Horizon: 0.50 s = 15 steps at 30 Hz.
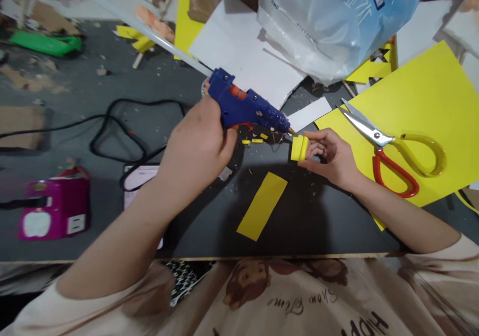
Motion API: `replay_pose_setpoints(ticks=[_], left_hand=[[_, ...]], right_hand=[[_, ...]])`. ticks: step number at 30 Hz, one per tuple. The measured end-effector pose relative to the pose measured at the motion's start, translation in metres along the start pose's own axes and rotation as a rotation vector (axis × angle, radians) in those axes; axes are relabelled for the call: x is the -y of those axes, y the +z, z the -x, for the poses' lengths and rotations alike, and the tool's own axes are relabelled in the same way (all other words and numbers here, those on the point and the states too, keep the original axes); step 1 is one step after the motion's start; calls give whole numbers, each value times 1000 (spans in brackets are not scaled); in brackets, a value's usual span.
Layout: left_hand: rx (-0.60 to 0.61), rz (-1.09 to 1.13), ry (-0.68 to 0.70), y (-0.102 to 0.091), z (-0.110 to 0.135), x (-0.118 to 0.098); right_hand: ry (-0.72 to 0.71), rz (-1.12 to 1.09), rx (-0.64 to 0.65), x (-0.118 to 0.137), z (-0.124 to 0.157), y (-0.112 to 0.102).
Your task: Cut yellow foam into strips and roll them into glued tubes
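Note:
My left hand (204, 136) is wrapped round the handle of a blue hot glue gun (247, 104), with a long glue stick (142, 29) running out of its back end. The gun's nozzle tip meets, or nearly meets, the upper edge of a small folded yellow piece (298, 148). Between thumb and fingers, my right hand (331, 159) pinches that piece from its right side. Several tiny yellow scraps (257, 140) lie on the table below the gun. Closer to me is a flat yellow strip (262, 206).
Scissors (377, 137) with red and yellow handles rest on a yellow sheet (456, 106) at right. A plastic bag (337, 22) stands at the back. At left are a black cord (108, 121), a magenta box (56, 209), a partly hidden phone (140, 176) and a green cutter (45, 43).

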State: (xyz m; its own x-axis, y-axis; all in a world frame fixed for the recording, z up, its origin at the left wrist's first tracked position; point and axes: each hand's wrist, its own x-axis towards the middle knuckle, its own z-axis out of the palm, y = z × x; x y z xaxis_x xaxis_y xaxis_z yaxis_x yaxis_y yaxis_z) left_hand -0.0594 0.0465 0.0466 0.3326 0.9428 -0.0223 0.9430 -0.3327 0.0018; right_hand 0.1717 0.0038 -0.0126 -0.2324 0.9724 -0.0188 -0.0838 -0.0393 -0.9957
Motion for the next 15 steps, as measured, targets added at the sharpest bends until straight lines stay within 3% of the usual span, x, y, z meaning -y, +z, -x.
replay_pose_setpoints(ticks=[9, 15], left_hand=[[-26, 13, 0, 1, 2, 4], [47, 36, -31, -4, 8, -3]], right_hand=[[-18, -8, -14, -1, 0, 0], [-11, -20, -64, 1, 0, 0]])
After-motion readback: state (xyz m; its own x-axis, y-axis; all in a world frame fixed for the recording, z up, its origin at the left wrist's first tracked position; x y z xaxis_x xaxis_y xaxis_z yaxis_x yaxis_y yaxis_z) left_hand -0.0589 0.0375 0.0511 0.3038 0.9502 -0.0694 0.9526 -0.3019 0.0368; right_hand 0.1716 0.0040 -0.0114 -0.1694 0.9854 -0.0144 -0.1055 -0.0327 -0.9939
